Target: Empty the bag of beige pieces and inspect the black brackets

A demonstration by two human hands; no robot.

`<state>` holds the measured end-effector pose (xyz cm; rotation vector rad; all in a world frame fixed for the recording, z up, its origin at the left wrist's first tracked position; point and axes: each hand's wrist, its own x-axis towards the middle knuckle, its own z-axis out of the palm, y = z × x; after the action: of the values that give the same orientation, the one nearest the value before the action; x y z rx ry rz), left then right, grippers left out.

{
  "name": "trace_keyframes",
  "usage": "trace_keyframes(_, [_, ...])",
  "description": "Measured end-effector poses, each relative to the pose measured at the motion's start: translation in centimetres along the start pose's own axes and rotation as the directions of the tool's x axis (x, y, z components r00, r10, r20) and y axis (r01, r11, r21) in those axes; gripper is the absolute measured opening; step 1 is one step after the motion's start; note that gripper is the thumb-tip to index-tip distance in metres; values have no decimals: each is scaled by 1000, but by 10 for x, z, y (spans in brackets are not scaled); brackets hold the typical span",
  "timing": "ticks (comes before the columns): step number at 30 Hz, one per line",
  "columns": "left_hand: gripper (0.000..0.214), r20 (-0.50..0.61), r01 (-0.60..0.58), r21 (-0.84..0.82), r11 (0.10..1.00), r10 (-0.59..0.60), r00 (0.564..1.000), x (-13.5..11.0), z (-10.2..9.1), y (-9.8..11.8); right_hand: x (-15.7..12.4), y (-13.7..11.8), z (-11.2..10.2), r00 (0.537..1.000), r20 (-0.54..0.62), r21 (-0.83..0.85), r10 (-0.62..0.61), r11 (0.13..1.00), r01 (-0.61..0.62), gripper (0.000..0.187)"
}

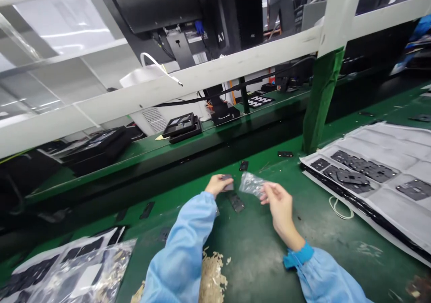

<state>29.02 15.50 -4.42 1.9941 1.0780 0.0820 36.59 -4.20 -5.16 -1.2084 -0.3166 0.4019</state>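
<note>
At the fingertips, the left hand clamped a dark plate, the right hand a clear bag; more plates remained on a sheet right of them.

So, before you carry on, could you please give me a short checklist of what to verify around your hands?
1. Left hand grips the dark plate: ok.
2. Right hand pinches the clear bag: ok.
3. Bag contents identifiable: cannot tell, the plastic glare hides them.
4. Loose plate lies flat on the green mat, clear of both hands: ok.
5. Mat free of debris: not ok, scraps lie beside the left sleeve.
</note>
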Motion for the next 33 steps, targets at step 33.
trace_keyframes(33, [48,-377,-325,-926,191,-474,796,-351,37,-189,-33,45,93,656,742,-533,138,715,453,33])
